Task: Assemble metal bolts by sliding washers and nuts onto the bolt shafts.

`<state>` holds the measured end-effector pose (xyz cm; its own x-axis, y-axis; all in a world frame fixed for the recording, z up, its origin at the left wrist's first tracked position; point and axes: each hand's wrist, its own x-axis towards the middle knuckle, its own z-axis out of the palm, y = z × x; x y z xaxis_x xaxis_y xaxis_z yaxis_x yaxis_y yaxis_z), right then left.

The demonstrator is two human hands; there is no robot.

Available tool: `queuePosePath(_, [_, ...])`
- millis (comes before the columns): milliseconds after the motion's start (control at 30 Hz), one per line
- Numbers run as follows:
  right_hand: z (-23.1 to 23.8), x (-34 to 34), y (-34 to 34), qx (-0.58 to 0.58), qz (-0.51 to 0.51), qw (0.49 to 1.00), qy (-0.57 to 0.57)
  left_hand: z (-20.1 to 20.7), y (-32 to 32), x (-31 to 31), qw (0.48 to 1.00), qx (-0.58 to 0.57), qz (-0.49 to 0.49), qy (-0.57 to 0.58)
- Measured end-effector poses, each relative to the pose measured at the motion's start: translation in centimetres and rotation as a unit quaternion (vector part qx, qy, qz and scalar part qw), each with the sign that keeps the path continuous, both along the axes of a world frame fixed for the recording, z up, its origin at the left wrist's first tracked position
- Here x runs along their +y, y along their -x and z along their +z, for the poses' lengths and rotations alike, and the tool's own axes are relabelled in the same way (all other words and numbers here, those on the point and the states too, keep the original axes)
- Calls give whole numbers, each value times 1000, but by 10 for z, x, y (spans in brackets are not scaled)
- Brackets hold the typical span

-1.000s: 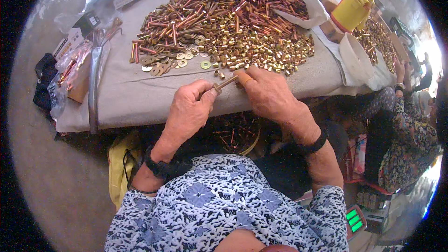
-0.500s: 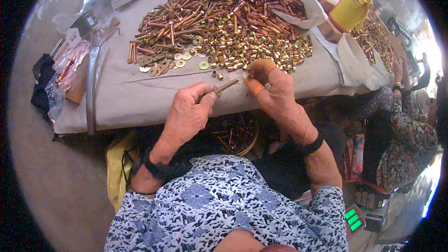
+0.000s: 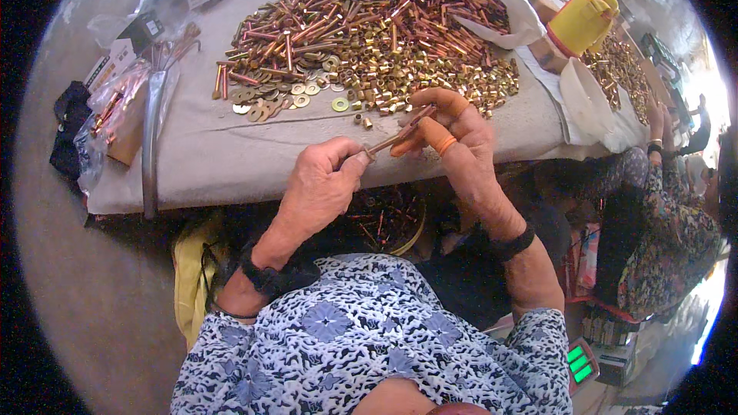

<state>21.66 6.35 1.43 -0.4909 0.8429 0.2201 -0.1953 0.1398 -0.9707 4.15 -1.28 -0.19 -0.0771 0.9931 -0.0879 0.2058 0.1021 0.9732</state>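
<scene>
My left hand (image 3: 323,184) pinches one end of a long brass-coloured bolt (image 3: 390,141) between thumb and fingertips, just over the table's near edge. The bolt slants up to the right. Its far end lies between the thumb and forefinger of my right hand (image 3: 470,146), which wears orange finger covers. A small metal sleeve that this hand held cannot be made out now. Beyond my hands lie a heap of short metal sleeves (image 3: 430,75), a patch of flat washers (image 3: 269,101) and a big pile of bolts (image 3: 327,19).
On the left are a curved metal bar (image 3: 151,138), plastic bags (image 3: 115,107) and boxes. A yellow jug (image 3: 582,23) and a white tub (image 3: 582,92) stand at the right. Another person in a patterned sleeve (image 3: 661,215) works there. Below the edge sits a container of bolts (image 3: 380,227).
My two hands have come together: the left shifted slightly right with the bolt, and the right thumb and forefinger closed around its far end. The sleeve has dropped from sight.
</scene>
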Motion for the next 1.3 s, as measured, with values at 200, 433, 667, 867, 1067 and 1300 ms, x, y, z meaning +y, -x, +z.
queuePosePath(200, [-7, -1, -2, -47, 13, 999, 13, 5, 0, -2, 997, -66, -19, 26])
queuePosePath(433, [3, -6, -12, -218, 71, 965, -127, 9, -8, -2, 991, -109, -76, 35])
queuePosePath(667, [-1, 25, -53, -288, -262, 890, -238, 9, -7, 7, 992, -94, -71, 44])
queuePosePath(867, [-2, 45, -71, -577, -240, 715, -314, 7, -11, 11, 994, -67, -72, 51])
queuePosePath(1067, [-14, 57, -57, -494, -245, 767, -328, 9, -12, 14, 992, -72, -87, 55])
queuePosePath(1300, [-28, 58, -25, -459, -294, 737, -400, 6, -26, 25, 994, -24, -103, -5])
